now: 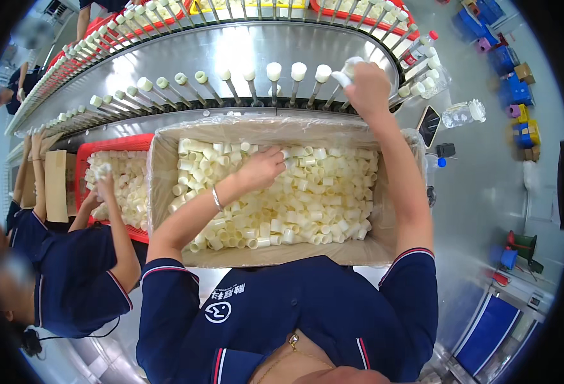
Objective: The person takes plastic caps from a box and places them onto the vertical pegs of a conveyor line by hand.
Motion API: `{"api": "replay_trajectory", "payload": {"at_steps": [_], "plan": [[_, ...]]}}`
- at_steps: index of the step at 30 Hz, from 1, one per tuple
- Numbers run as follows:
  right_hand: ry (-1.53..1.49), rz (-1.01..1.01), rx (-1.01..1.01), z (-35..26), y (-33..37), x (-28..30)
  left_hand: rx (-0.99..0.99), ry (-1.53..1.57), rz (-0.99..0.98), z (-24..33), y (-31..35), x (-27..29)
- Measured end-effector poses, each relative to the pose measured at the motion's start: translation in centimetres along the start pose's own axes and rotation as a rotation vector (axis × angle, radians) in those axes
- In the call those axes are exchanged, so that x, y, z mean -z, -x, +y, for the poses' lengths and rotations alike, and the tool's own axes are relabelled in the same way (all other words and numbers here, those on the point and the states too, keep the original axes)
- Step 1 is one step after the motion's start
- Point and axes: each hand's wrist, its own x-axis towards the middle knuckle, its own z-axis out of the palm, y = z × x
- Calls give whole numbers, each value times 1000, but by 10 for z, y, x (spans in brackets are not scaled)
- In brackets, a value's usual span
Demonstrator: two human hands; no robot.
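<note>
A large carton lined with clear plastic [167,198] stands in front of me, filled with short white plastic caps [295,211], hollow and cup-like. Over the far part of this heap, my left hand [263,169] has its fingers curled together at the caps; what sits between the fingertips is too small to make out. My right hand [370,91] reaches past the carton's far right corner to the row of upright metal rods. Its fingers, with white coverings on the tips, close around a white cap [352,65] at a rod's top.
Capped rods [273,72] line a curved steel conveyor [231,48]. At left, a co-worker [77,275] handles caps over a red basket [87,150]. A phone [428,126], a clear jar [462,114] and bottles stand at right. More baskets lie beyond the conveyor.
</note>
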Motion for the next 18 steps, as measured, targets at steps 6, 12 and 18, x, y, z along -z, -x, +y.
{"api": "replay_trajectory", "payload": {"at_steps": [6,12,18], "plan": [[61,202,78,29,14,17,370,-27,-193,2,13,-75],[-422,83,-96,47,21,64,381,-88,-331,7,5,-81],[40,-227,-77,93,16,97,389,-19,-322,8,7,-61]]}}
